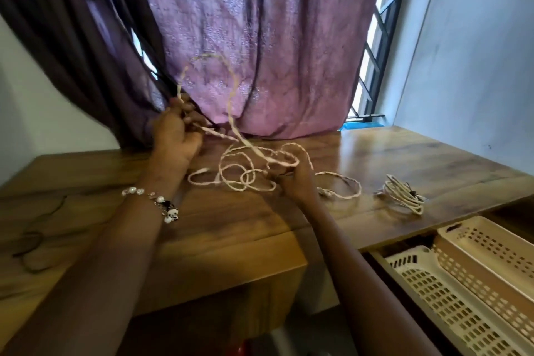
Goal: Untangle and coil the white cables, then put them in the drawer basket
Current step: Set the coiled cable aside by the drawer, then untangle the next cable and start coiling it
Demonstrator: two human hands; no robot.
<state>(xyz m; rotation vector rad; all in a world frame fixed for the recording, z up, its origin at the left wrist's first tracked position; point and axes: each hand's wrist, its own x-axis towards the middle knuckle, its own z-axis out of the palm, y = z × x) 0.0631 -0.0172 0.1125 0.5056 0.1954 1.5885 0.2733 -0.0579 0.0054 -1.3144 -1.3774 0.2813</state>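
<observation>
A tangled white braided cable [245, 179] lies in loose loops on the wooden tabletop [115, 176]. My left hand [174, 136] grips one strand of it, raised above the table, and a big loop arcs up from that hand in front of the curtain. My right hand [294, 182] pinches another part of the same cable just above the tangle. A second white cable [403, 193], coiled in a small bundle, rests on the table to the right. Two perforated cream baskets [450, 298] sit in the open drawer at lower right.
A purple curtain [260, 37] hangs right behind the table, with a barred window [372, 61] beside it and a pale wall at right. Thin dark glasses [34, 240] lie on the table's left part. The table's front edge runs below my forearms.
</observation>
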